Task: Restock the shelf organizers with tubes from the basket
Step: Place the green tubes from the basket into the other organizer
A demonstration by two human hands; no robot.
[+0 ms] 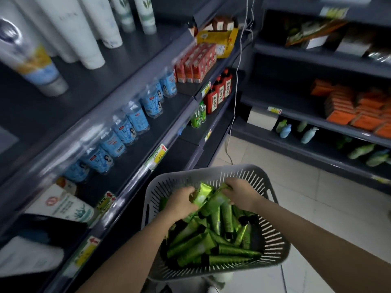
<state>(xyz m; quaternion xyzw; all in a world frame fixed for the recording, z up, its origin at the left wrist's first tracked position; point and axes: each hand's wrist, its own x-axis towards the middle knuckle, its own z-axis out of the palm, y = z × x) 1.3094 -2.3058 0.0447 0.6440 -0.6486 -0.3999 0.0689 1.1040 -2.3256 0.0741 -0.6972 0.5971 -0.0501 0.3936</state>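
Note:
A grey slotted basket (273,235) sits low in the middle of the head view, holding several green tubes (203,248) with black caps. My left hand (179,203) is inside the basket at its far left, fingers closed on a bright green tube (202,195) lifted slightly above the pile. My right hand (241,193) reaches in at the far side, fingers curled on the top ends of green tubes beside that one. The shelf organizers are not clearly visible.
Dark shelves run along the left with white tubes (84,37) on top, blue-labelled bottles (129,125) below, red cartons (195,62) and dark bottles (220,92) further along. More shelves with orange boxes (355,111) stand at right. A white cable (237,81) hangs down over tiled floor (296,197).

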